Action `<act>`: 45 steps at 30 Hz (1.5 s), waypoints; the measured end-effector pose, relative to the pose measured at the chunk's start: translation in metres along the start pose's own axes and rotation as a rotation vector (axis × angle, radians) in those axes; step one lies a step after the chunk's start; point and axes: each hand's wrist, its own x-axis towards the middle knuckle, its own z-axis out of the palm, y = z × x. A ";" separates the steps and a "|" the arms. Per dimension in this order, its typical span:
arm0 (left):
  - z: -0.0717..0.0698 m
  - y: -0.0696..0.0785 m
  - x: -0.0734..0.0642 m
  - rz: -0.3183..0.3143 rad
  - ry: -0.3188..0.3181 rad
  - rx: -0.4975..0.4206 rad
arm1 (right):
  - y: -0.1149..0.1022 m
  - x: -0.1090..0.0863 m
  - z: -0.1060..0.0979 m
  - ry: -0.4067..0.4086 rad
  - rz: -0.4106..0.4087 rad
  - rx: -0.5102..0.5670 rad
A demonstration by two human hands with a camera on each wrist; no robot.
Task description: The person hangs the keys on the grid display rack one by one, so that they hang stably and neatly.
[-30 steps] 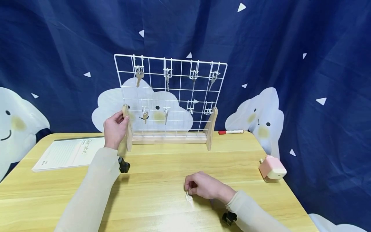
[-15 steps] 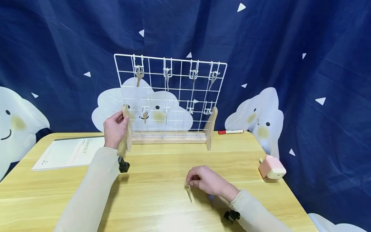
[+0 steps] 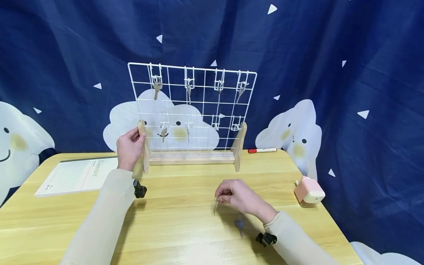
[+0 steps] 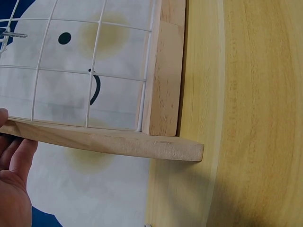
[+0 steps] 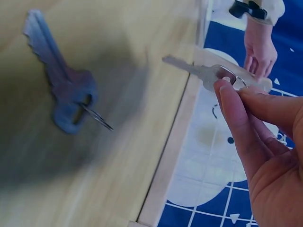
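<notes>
My right hand (image 3: 243, 197) pinches a key (image 5: 201, 73) by its ring, between thumb and fingertips, above the table. A second key (image 3: 239, 225) with a small ring lies on the tabletop beneath that hand; the right wrist view shows it close up. My left hand (image 3: 130, 149) grips the left wooden post (image 4: 109, 144) of a white wire grid rack (image 3: 193, 102), thumb on one side and fingers on the other. Several keys hang from hooks along its top row, among them a brass-coloured key (image 3: 157, 88). Two more hang on the lower left hooks, such as this key (image 3: 163, 133).
A notebook (image 3: 77, 176) lies left of the rack. At the back right rests a red-capped marker (image 3: 262, 150). A pink and white box-like device (image 3: 309, 192) stands near the right table edge. Behind everything hangs a dark blue curtain (image 3: 298, 44) with clouds.
My right hand has lifted the pinched key off the tabletop and moved slightly forward towards the rack. The second key beneath has come into sight. My left hand stays on the post.
</notes>
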 end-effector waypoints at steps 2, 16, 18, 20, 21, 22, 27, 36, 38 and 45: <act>0.000 0.000 0.000 -0.003 0.001 -0.007 | -0.001 0.002 -0.003 0.010 -0.002 0.002; 0.002 -0.003 0.001 0.001 0.013 -0.011 | -0.008 0.019 -0.026 0.137 -0.011 -0.020; 0.002 -0.003 0.001 0.010 0.017 -0.012 | -0.009 0.022 -0.029 0.152 0.000 -0.033; 0.002 -0.003 0.001 0.012 0.019 -0.012 | -0.010 0.025 -0.033 0.166 0.009 -0.047; 0.002 -0.003 0.001 0.012 0.020 -0.012 | -0.011 0.027 -0.035 0.172 0.013 -0.052; 0.002 -0.003 0.001 0.008 0.020 -0.009 | -0.011 0.029 -0.037 0.181 0.015 -0.056; 0.002 -0.003 0.001 0.004 0.025 -0.004 | -0.013 0.040 -0.047 0.245 -0.005 -0.070; 0.004 -0.004 0.000 -0.014 0.025 -0.017 | -0.012 0.054 -0.061 0.331 -0.033 -0.095; 0.004 -0.003 0.000 -0.013 0.025 -0.015 | -0.013 0.056 -0.063 0.340 -0.032 -0.103; 0.003 -0.002 0.000 -0.009 0.030 -0.008 | -0.015 0.064 -0.068 0.399 -0.056 -0.175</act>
